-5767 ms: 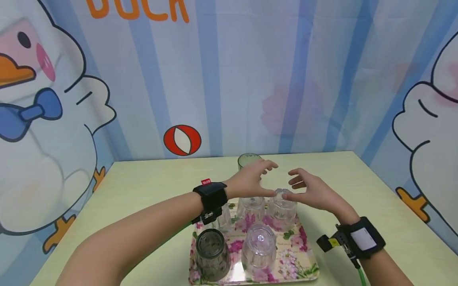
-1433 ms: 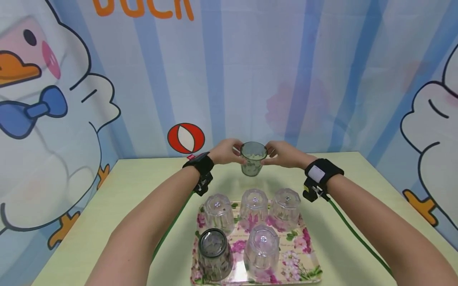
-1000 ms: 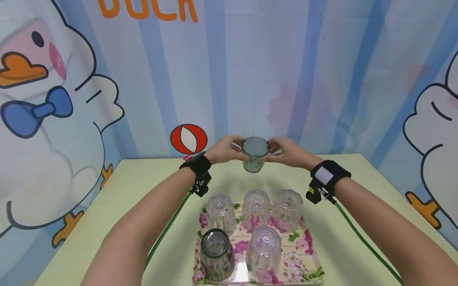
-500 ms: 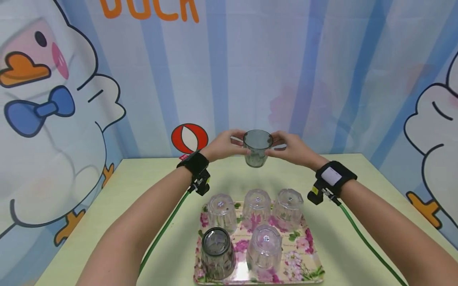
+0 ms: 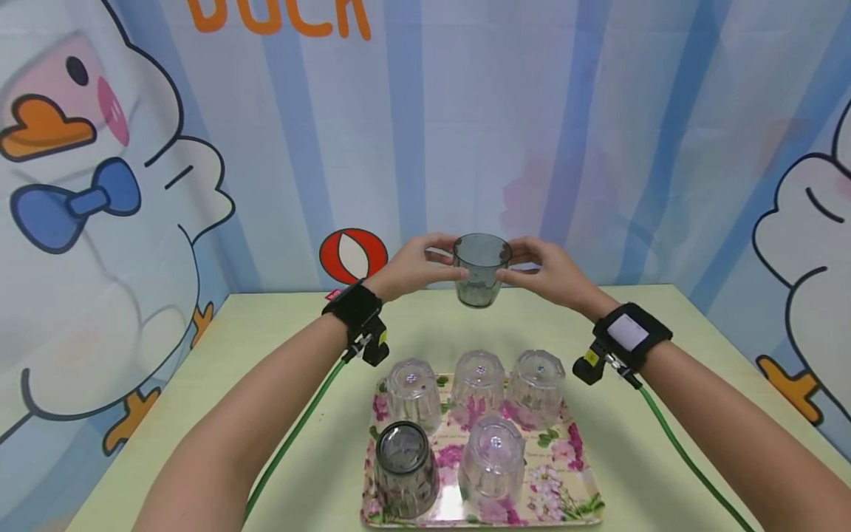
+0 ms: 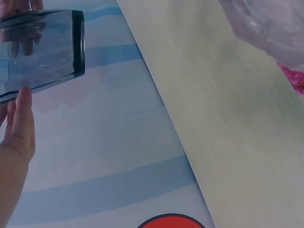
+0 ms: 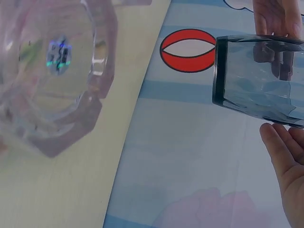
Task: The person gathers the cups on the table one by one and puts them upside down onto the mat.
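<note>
A smoky grey drinking glass (image 5: 480,275) is held mouth up in the air behind the tray. My left hand (image 5: 420,266) grips its left side, thumb in front and fingers behind. From the right, my right hand (image 5: 547,272) holds the same glass in a mirrored grip. The glass (image 6: 45,52) also shows between both hands in the left wrist view. In the right wrist view, the glass (image 7: 259,78) reaches the right edge, with my right hand (image 7: 289,161) below it.
Below, a floral tray (image 5: 558,488) bears several upside-down glasses: clear ones, such as the front one (image 5: 492,462), and one dark grey glass (image 5: 405,469) at front left. The pale table (image 5: 299,458) ends at a printed curtain (image 5: 452,133). Green cables (image 5: 295,436) trail from the wrist cameras.
Earlier my hands were at a clear glass on the tray's back right, and the grey glass stood behind. Since then both hands have taken hold of the grey glass and raised it.
</note>
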The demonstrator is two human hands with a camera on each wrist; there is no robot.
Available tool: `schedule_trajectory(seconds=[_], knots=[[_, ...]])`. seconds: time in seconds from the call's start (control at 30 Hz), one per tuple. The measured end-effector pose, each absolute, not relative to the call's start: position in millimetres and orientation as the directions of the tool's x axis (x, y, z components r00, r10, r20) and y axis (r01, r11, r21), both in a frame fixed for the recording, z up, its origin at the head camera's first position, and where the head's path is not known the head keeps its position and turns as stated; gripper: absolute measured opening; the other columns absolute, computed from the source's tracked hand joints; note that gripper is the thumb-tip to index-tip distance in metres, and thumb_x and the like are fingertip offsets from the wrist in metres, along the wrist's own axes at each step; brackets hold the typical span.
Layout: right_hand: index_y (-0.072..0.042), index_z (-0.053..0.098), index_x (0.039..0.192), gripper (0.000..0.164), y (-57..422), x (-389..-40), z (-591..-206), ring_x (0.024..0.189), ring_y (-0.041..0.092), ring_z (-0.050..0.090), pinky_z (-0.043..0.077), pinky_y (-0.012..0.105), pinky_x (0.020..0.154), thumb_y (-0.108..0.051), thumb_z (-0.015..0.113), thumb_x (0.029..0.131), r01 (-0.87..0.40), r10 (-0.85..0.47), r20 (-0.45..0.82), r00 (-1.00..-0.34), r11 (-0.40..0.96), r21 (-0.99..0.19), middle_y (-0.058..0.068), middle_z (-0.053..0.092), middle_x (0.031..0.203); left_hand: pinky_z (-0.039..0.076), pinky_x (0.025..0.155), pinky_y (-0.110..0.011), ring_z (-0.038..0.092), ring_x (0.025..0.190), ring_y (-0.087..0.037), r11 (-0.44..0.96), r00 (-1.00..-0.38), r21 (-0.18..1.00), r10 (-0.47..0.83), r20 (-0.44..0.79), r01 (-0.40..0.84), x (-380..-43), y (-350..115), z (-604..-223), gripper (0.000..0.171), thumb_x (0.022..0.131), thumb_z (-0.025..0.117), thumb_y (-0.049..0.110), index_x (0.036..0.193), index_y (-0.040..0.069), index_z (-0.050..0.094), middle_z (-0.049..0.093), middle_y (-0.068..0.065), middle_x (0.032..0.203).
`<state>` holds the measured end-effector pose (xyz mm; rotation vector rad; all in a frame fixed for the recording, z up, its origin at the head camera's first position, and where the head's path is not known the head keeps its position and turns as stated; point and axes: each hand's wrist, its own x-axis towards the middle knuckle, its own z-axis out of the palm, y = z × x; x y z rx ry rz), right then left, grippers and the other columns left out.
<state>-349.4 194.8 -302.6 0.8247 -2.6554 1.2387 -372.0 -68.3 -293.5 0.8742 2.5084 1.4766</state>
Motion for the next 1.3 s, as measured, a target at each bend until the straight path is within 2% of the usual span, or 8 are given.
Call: schedule_trajectory(seconds=[0.5,1.1,1.3], knots=[[-0.007,0.047,0.136,0.051,189,-330,-297,0.121,0.032,0.056,0.052,0.045,0.099,-0.025,0.065,0.091,-0.547,-0.411,0.377,-0.83,0.468,-0.694,0.016,0.054,0.132,0.053,0.096,-0.033,0.052,0.123,-0.02,0.318,-0.824,0.839,0.513,0.239,0.441,-352,-76,-293,0.06,0.088,0.069,0.029,0.141,0.021,0.044,0.05,-0.003,0.138],[-0.007,0.049,0.134,0.05,185,-304,-294,0.116,0.028,0.058,0.055,0.042,0.097,-0.021,0.068,0.09,-0.572,-0.409,0.411,-0.815,0.455,-0.683,0.014,0.056,0.128,0.055,0.092,-0.037,0.053,0.121,-0.021,0.292,-0.839,0.851,0.474,0.269,0.438,-323,-78,-294,0.056,0.087,0.071,0.025,0.138,0.022,0.049,0.052,-0.001,0.137],[-0.008,0.051,0.132,0.048,182,-296,-291,0.114,0.025,0.059,0.056,0.036,0.095,-0.02,0.069,0.089,-0.584,-0.412,0.424,-0.806,0.441,-0.681,0.012,0.058,0.126,0.055,0.091,-0.038,0.053,0.122,-0.022,0.283,-0.84,0.852,0.465,0.28,0.441,-312,-81,-291,0.056,0.086,0.071,0.024,0.138,0.023,0.048,0.05,0.0,0.138]])
